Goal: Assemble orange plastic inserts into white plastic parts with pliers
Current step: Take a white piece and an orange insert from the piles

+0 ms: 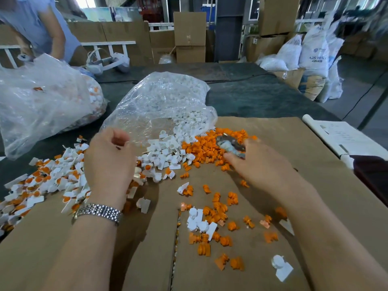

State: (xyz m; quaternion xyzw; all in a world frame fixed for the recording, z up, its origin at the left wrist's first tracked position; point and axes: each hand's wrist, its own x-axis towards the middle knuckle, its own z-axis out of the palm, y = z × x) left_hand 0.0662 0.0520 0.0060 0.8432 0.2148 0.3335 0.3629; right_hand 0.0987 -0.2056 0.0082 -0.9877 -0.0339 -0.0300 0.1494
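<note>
Pliers [231,146] blurred in right hand [258,164], grip curled round them, over orange inserts [210,148]. Left hand [109,162] loosely curled, holding nothing, by white parts [165,152]. Pick-up step; next needs 1 insert + 1 part.

A factory or warehouse floor — a manual assembly station amid stored stock.

Stacked cardboard boxes [190,32] line the back wall, and white woven sacks [313,53] printed with "ABS" resin lettering stand beside more cartons on the bare concrete floor [361,85] at the right. The long tabletop [252,89] carries a dark cover with flattened cardboard sheets [304,164] laid over it as a work surface. Bulk parts lie loose in heaps — orange plastic inserts [212,147], white plastic parts [165,152] — and spill from large clear plastic bags [163,101]. A second person in a blue shirt [35,22] stands at the far left end of the same tabletop.
</note>
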